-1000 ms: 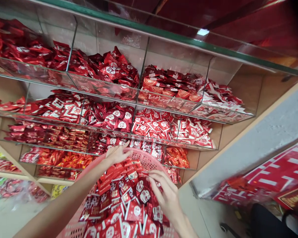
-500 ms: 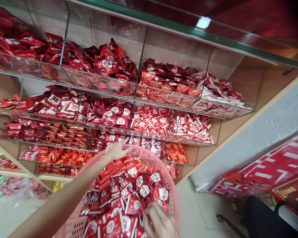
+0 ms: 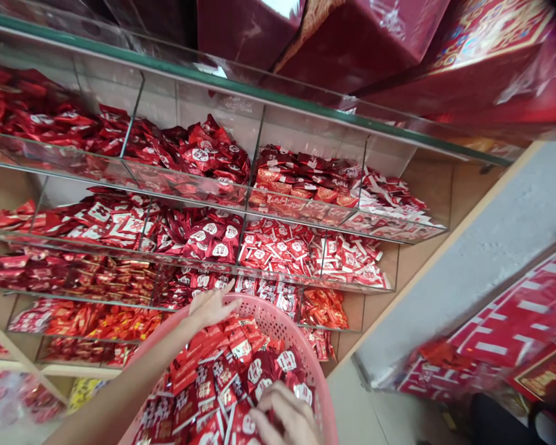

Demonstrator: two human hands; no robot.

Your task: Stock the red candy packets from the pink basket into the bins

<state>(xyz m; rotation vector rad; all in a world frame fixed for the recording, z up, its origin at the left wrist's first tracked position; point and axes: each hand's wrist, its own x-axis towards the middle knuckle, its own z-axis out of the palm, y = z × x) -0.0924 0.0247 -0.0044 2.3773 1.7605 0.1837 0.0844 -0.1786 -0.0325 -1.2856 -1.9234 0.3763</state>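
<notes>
A pink perforated plastic basket, full of small red snack packets, is in front of me. At its far left rim is my left hand, with the rim passing between its thumb and extended index finger; its other fingers are mostly hidden. Over the packets at the basket's near right, my right hand has bent fingers somewhat apart and touches the packets. Nothing shows gripped in it, though its lower part leaves the frame. Many packets have white printed labels.
A glass-fronted shelf with dividers holds red and orange packets in tiers. Large dark red boxes stand on the glass above. A grey wall, red-and-white packaging and a dark chair are at the right.
The view has tilted up, so shelves, basket and hands appear lower and the boxes above show. My right hand has shifted left over the packets, its fingers more spread. The left stays at the rim.
</notes>
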